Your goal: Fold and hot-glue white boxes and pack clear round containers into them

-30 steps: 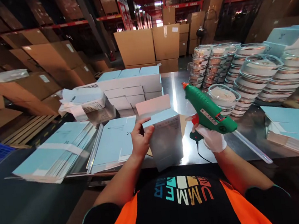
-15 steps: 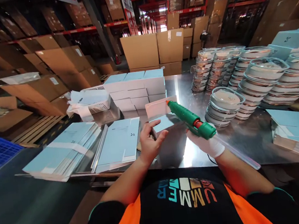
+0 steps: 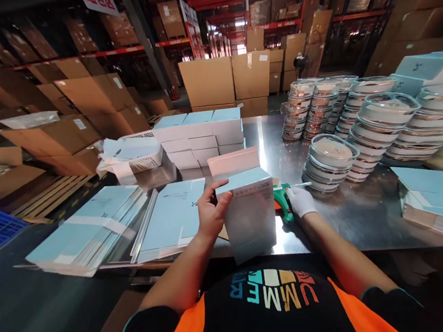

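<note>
My left hand grips the left side of an upright light-blue and white carton with one open flap, standing at the near edge of the steel table. My right hand, in a white glove, rests on a green glue gun lying flat on the table, mostly hidden behind the carton. Whether the fingers still close around the gun cannot be told.
Flat blue carton blanks lie in stacks at the left, the middle and the right. Finished cartons stand stacked behind. Stacks of clear lidded round containers fill the right. A white basket sits at the back left.
The glue gun came down from over the open flap to the table behind the carton. The carton stands upright again in my left hand.
</note>
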